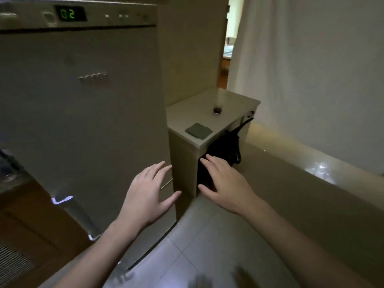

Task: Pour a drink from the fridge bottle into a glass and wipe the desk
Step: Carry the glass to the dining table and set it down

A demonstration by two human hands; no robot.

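Seeing both hands empty, left hand [145, 196] & right hand [225, 185] spread wide w/ clear glass tumbler [218, 106] beyond folded grey cloth [198, 130] on white desk [232, 103], I'd grip that fragile, slippery glass low.

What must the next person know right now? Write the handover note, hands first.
Left hand: open, empty, near the fridge door.
Right hand: open, empty, in front of the desk's lower side.
Glass: on the desk, with a little dark drink at the bottom.
Cloth: folded, at the desk's near corner, untouched.
Bottle: not in view.
Done: drink appears poured.
Left: wipe the desk with the cloth.
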